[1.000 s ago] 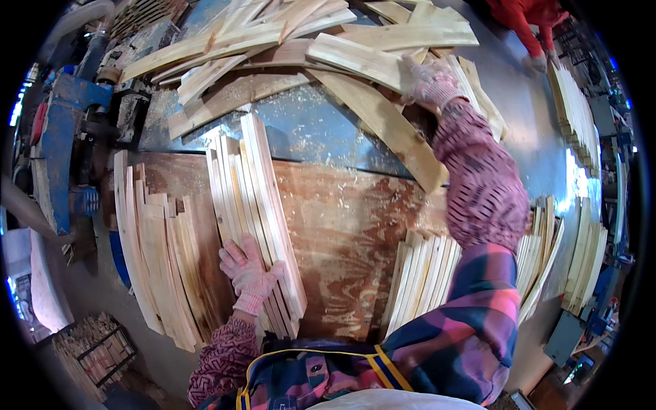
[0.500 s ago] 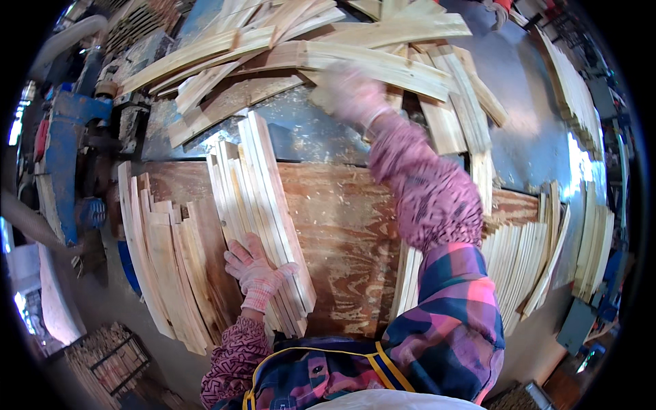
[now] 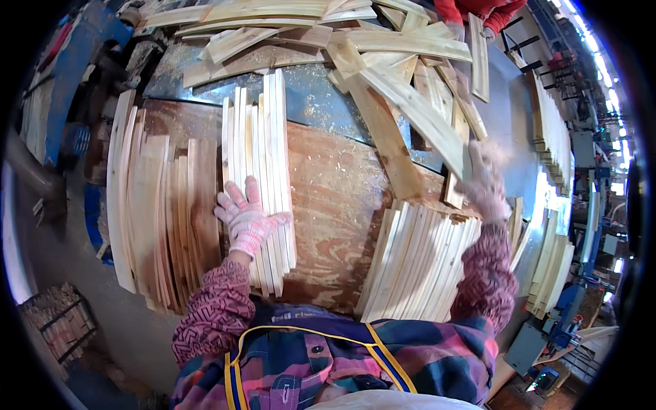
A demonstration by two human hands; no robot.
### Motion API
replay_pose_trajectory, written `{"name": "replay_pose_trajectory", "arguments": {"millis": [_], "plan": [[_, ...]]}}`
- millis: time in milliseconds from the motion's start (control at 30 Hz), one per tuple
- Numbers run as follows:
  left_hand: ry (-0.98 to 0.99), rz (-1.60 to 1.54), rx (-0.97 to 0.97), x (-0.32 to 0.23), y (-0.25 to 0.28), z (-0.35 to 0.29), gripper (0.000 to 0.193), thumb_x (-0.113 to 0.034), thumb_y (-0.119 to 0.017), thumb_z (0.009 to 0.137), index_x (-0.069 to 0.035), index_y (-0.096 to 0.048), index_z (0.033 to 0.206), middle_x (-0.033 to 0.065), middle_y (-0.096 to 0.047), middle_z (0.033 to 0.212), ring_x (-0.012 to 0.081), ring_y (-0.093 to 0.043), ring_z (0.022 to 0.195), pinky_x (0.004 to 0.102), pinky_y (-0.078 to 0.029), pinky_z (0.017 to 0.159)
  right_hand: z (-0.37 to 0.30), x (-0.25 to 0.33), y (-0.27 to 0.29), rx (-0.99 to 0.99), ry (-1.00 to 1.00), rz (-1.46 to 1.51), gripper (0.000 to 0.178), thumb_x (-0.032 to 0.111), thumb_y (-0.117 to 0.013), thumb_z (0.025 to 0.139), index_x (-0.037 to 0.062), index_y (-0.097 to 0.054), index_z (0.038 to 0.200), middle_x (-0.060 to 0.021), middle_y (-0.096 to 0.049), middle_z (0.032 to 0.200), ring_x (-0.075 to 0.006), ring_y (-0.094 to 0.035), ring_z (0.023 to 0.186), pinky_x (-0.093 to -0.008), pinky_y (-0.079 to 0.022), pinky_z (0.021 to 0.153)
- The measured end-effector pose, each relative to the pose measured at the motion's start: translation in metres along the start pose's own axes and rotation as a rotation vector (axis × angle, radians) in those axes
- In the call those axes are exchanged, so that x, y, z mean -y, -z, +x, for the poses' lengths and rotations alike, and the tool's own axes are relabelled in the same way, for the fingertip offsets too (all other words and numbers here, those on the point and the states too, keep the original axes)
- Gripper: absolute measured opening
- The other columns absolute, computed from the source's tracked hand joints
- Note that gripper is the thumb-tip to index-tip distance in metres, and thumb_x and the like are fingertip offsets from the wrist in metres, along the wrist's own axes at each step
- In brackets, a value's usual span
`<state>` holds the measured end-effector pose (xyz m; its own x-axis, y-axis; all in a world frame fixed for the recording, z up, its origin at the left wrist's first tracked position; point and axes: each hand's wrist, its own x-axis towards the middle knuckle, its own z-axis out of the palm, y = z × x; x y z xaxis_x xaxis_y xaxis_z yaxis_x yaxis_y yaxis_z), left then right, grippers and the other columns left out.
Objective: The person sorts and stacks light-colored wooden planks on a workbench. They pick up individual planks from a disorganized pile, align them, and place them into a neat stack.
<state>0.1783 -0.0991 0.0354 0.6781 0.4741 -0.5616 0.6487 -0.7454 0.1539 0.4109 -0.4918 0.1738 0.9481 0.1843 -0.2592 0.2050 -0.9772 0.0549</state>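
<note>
My left hand [image 3: 244,217], in a pale pink knit glove, lies with fingers spread on a row of narrow wooden strips [image 3: 277,150] standing side by side on a brown plywood board [image 3: 335,198]. At the right, my right hand [image 3: 486,171], also gloved and smeared by motion, grips the near end of a long pale wooden board [image 3: 420,113]. That board slants back to the left over the loose pile. Below it stands a second row of strips [image 3: 417,260], close to my right forearm.
Loose boards [image 3: 273,34] lie crisscross over the blue-grey metal table [image 3: 307,92]. Another upright row of strips [image 3: 164,219] stands at the left. Across the table, a person in red sleeves [image 3: 509,10] holds a board [image 3: 479,61]. Blue machinery [image 3: 75,61] stands far left.
My right hand has swung from the pile to the right and nearer, bringing a board's end along. My left hand stays on the strips. A person's red sleeves and board have come further into view.
</note>
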Motion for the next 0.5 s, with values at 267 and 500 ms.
{"name": "replay_pose_trajectory", "arguments": {"millis": [267, 500], "plan": [[-0.634, 0.503, -0.890, 0.023, 0.066, -0.022, 0.047, -0.023, -0.062, 0.079, -0.019, -0.065, 0.125, 0.0046, -0.066, 0.102, 0.0233, -0.062, 0.094, 0.0419, -0.051, 0.083, -0.025, 0.144, -0.046, -0.274, 0.808, 0.169, 0.088, 0.043, -0.081, 0.071, 0.0176, -0.046, 0.148, -0.0185, -0.051, 0.142, -0.0369, -0.044, 0.137, -0.0506, -0.037, 0.114], [0.388, -0.061, -0.502, 0.204, 0.015, -0.060, 0.053, -0.044, -0.067, 0.091, -0.006, -0.062, 0.128, 0.0218, -0.068, 0.115, 0.0356, -0.066, 0.108, 0.0456, -0.051, 0.092, 0.112, 0.162, -0.179, -0.031, 0.026, 0.060, 0.099, 0.057, -0.076, 0.074, 0.0198, -0.032, 0.154, -0.0268, -0.047, 0.146, -0.0408, -0.043, 0.139, -0.0460, -0.035, 0.115]]}}
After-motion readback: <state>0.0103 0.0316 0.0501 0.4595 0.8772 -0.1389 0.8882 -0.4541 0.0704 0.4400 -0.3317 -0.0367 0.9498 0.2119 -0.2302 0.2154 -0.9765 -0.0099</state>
